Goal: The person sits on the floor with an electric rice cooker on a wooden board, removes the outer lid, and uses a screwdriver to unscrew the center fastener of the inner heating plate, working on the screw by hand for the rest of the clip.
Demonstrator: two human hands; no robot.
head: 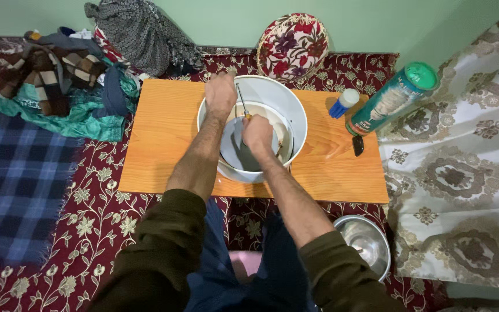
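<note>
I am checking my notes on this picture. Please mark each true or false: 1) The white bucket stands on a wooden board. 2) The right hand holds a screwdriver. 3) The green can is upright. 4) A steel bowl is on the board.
1) True: the white bucket stands on the wooden board.
2) True: the right hand grips a screwdriver inside it; the left hand rests on the rim.
3) False: the green can lies tilted.
4) False: the steel bowl sits on the carpet.

Both forearms stretch forward, left grip fisted, right grip curled closed below it.
</note>
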